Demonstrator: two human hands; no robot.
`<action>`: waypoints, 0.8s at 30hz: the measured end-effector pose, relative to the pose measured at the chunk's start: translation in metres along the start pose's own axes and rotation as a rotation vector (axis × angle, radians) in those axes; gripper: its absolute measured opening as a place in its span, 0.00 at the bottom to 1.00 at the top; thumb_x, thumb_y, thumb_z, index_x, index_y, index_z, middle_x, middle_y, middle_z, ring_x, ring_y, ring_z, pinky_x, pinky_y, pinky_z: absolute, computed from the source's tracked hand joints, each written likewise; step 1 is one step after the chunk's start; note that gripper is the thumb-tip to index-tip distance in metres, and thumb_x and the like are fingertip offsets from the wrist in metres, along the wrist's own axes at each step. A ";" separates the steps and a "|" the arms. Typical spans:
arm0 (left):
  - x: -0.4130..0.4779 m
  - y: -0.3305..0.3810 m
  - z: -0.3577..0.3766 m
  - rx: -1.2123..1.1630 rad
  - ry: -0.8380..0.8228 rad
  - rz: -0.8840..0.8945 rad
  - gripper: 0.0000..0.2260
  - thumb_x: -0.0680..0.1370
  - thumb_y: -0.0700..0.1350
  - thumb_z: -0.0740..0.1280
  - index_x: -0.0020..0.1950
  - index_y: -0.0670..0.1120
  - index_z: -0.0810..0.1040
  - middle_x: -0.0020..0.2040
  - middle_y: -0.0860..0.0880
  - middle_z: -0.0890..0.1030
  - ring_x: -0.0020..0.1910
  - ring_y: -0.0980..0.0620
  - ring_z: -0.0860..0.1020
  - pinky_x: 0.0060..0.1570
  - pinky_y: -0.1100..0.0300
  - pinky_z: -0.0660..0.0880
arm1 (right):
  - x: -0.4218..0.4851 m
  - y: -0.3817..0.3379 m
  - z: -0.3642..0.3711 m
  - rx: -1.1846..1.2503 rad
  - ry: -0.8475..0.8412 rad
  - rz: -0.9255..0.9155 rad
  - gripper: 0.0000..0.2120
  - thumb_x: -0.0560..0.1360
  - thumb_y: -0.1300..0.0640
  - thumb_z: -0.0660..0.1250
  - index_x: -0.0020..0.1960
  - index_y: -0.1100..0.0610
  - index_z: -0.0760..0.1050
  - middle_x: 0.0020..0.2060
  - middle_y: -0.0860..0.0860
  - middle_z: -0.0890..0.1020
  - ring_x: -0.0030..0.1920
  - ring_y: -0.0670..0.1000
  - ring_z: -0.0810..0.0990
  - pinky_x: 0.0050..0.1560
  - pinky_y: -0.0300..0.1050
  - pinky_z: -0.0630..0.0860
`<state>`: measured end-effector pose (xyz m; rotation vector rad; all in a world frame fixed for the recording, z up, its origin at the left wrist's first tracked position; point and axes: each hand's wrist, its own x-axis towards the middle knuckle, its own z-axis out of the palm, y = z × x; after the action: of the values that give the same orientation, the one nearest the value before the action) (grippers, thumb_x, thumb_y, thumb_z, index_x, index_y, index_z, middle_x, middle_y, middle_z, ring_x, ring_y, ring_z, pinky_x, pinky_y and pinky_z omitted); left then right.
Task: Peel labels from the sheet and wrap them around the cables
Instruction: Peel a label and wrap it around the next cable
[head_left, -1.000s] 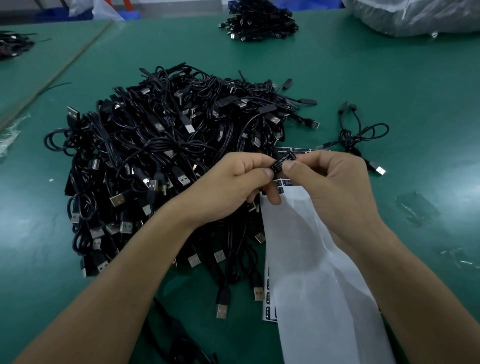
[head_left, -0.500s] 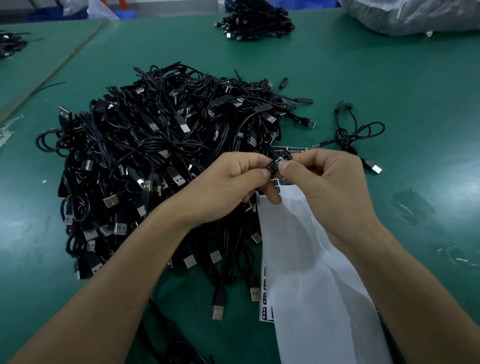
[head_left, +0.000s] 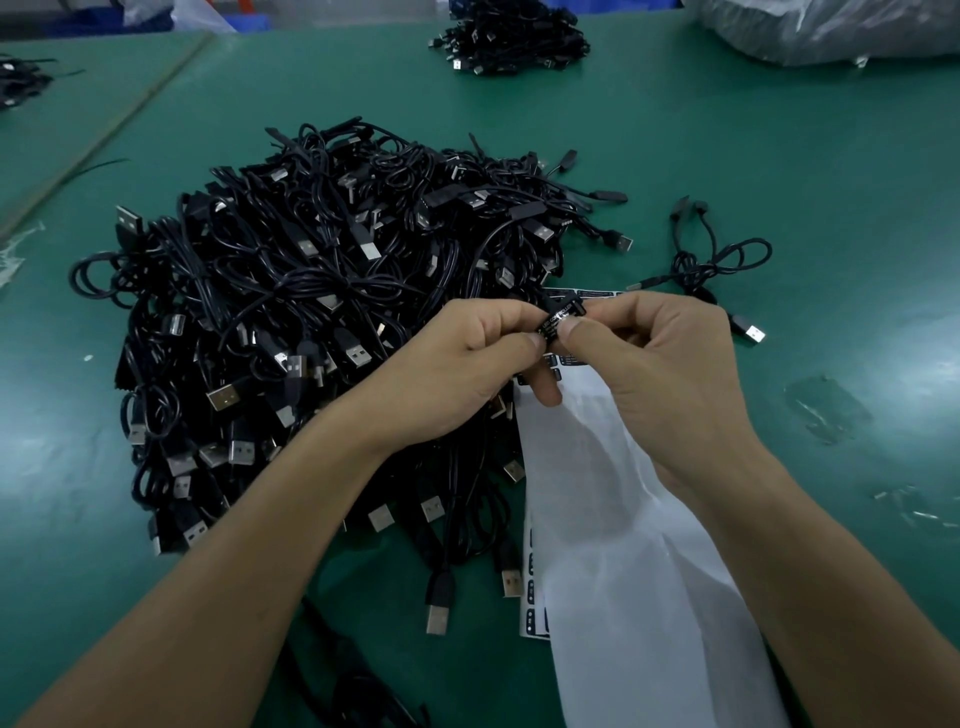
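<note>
A small black label with white print sits between the thumbs and forefingers of both hands, wrapped on a thin black cable that is mostly hidden by my fingers. My left hand pinches it from the left, my right hand from the right. Under the hands lies the white label sheet, its peeled backing curling toward me, with black labels showing at its far end and left edge. A large heap of black USB cables fills the table to the left.
A single coiled cable lies on the green table to the right. Another cable pile sits at the back, a plastic-wrapped bundle at the back right. Tape scraps stick to the table on the right.
Both hands stay pinched on the label and cable with only slight finger movement. The view has shifted a little.
</note>
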<state>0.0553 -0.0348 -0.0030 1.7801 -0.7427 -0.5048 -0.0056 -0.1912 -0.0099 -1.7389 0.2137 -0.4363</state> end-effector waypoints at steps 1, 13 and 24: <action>0.000 0.000 0.000 0.002 0.002 0.002 0.12 0.84 0.35 0.58 0.53 0.44 0.80 0.34 0.53 0.84 0.29 0.66 0.75 0.33 0.77 0.67 | 0.000 0.000 0.000 -0.001 0.001 0.002 0.07 0.72 0.60 0.75 0.36 0.54 0.82 0.32 0.48 0.85 0.30 0.41 0.76 0.33 0.32 0.74; 0.000 0.000 0.002 -0.012 0.045 0.020 0.11 0.84 0.36 0.59 0.52 0.41 0.81 0.33 0.53 0.83 0.28 0.65 0.76 0.34 0.77 0.68 | -0.001 0.000 0.000 -0.026 -0.006 -0.017 0.09 0.73 0.60 0.75 0.36 0.52 0.82 0.33 0.47 0.85 0.34 0.47 0.82 0.37 0.35 0.79; -0.001 0.000 0.002 0.011 0.080 0.036 0.12 0.84 0.38 0.60 0.48 0.47 0.82 0.33 0.51 0.83 0.27 0.65 0.76 0.32 0.77 0.68 | -0.004 0.000 0.000 -0.056 0.017 -0.044 0.10 0.72 0.59 0.76 0.35 0.47 0.83 0.33 0.44 0.85 0.36 0.45 0.85 0.40 0.38 0.80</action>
<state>0.0535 -0.0359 -0.0040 1.7838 -0.7210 -0.4036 -0.0089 -0.1897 -0.0104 -1.7978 0.2010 -0.4813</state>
